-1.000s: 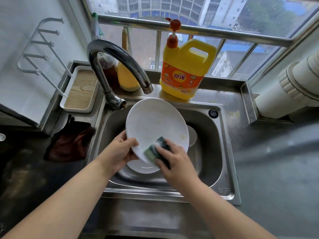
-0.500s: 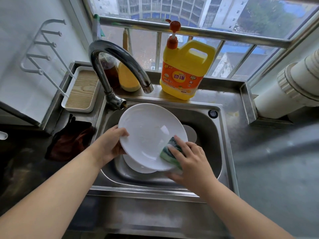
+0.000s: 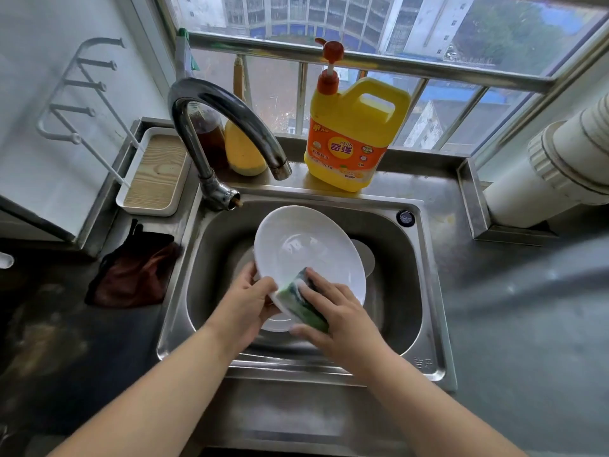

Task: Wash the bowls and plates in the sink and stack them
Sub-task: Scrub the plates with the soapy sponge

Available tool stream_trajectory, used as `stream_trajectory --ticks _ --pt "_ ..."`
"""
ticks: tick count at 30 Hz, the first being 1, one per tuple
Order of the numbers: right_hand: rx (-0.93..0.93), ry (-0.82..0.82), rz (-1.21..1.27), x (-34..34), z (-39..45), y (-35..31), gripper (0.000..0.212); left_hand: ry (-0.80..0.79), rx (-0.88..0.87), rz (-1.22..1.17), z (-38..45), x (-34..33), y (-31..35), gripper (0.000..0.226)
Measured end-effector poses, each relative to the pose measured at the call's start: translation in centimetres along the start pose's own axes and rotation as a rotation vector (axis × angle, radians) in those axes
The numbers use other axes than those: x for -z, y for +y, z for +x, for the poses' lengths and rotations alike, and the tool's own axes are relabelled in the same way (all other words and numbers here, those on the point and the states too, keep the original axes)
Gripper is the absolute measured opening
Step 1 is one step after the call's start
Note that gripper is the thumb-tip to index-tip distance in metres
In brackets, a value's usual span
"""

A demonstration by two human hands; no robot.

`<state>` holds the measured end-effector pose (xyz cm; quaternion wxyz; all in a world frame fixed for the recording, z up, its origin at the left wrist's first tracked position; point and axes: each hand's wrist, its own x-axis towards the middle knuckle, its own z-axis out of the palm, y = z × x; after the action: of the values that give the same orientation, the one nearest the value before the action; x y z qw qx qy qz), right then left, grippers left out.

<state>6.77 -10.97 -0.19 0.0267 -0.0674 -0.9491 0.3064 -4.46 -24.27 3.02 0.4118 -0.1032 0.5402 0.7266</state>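
A white plate [image 3: 306, 252] is held tilted over the steel sink [image 3: 428, 291]. My left hand [image 3: 245, 301] grips its near-left rim, thumb on top. My right hand [image 3: 342, 319] holds a green sponge [image 3: 304, 303] and presses it on the plate's near edge, right beside my left thumb. Under the plate lies more white crockery: one dish [image 3: 278, 324] shows below my hands and another rim [image 3: 365, 255] shows at the right. How many pieces lie there is hidden.
The curved tap [image 3: 230, 127] arches over the sink's back left. A yellow detergent jug [image 3: 352, 136] with a pump stands behind the sink, beside two bottles [image 3: 244, 150]. A wood-lined white tray [image 3: 155, 173] and a dark cloth [image 3: 131, 275] lie at the left. Grey counter [image 3: 527, 308] spreads to the right.
The plate has turned and shifted right in my left hand. My right hand slid the sponge from the plate's right rim to its near edge, close to my left thumb.
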Motion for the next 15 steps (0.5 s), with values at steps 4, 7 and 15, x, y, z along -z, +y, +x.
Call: stream_trajectory --ticks 4,7,15 --pt "-0.081 0.025 -0.082 1.1 -0.8 3.4 0.042 0.061 -0.010 0.044 0.5 1.7 1.0 0.045" --pt "-0.265 0.010 -0.069 1.3 -0.5 3.4 0.044 0.056 -0.016 0.063 0.7 1.8 1.1 0.047" --pt "-0.084 -0.071 0.110 -0.3 0.1 -1.8 0.046 0.034 -0.025 0.094 0.4 1.6 1.2 0.046"
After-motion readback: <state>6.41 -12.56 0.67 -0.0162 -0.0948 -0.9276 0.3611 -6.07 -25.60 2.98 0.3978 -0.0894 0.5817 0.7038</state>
